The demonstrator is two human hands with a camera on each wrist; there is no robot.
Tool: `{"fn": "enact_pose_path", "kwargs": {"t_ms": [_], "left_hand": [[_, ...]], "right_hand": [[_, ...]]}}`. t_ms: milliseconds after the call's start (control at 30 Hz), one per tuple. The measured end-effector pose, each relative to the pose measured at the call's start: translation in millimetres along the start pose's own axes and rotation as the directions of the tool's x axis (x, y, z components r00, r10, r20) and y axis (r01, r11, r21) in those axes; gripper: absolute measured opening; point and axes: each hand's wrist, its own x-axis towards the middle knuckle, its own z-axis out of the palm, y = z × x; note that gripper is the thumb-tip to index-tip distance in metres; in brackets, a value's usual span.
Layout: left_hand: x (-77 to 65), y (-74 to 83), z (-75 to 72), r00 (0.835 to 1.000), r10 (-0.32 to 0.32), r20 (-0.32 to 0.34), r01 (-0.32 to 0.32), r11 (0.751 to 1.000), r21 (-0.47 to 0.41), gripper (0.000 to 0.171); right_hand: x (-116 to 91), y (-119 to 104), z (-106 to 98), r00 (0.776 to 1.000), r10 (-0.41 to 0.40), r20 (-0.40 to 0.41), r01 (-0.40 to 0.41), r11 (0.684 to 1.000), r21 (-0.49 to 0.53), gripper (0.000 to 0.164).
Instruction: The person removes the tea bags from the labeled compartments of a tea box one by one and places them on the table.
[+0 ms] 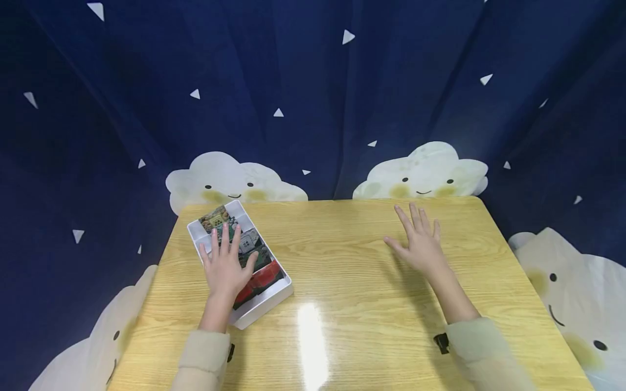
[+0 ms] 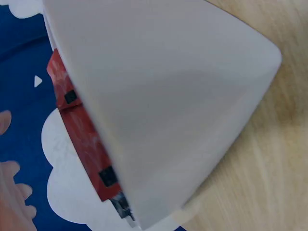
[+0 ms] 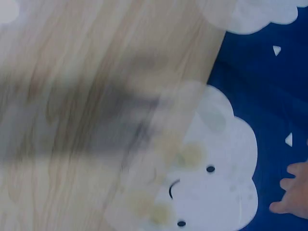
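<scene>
My left hand (image 1: 226,271) is held over a white tray (image 1: 288,288) at the left of the table, its fingers spread. Whether it touches anything there cannot be told. Several printed pieces lie in the tray: a yellowish one (image 1: 214,218) with a house-like print, a grey one (image 1: 247,242), and a red one (image 1: 266,275) nearest me. In the left wrist view, a red piece (image 2: 86,139) with small dark squares shows past the tray's wall (image 2: 159,86). My right hand (image 1: 421,251) hovers above the bare wood on the right, fingers spread, holding nothing.
The wooden table (image 1: 342,260) runs back to a dark blue curtain (image 1: 313,81) with white triangles and smiling clouds. A bright light reflection lies on the wood near the front middle.
</scene>
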Motion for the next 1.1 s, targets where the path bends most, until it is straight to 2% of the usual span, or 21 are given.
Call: {"fn": "enact_pose_path", "kwargs": {"t_ms": [133,200,533,700,900,1100], "left_hand": [[-2.3,-7.8,0.8,0.997,-0.044,-0.063,0.040,0.998,-0.056,0.078],[-4.5,-12.1,0.4,0.994,-0.070,-0.086,0.064,0.995,-0.079,0.077],[-23.9,-38.9,4.0,0.976,-0.194,-0.101,0.181,0.976,-0.125,0.075],[-32.9,-48.4,7.9,0.968,-0.233,-0.094,0.221,0.967,-0.128,0.076],[-46.8,-57.3,13.5,0.959,-0.280,-0.048,0.273,0.954,-0.124,0.077],[-59.0,-63.7,19.4,0.946,-0.325,-0.013,0.321,0.937,-0.136,0.075]], "right_hand": [[5,-15,15,0.994,-0.062,-0.088,0.066,0.997,0.035,0.074],[10,-24,23,0.990,-0.088,-0.106,0.094,0.994,0.049,0.072],[39,-80,64,0.972,-0.217,-0.088,0.226,0.967,0.115,0.067],[54,-109,80,0.962,-0.268,-0.048,0.272,0.955,0.117,0.066],[64,-139,101,0.947,-0.321,0.026,0.318,0.944,0.091,0.067],[69,-161,118,0.935,-0.333,0.126,0.325,0.942,0.079,0.065]]}}
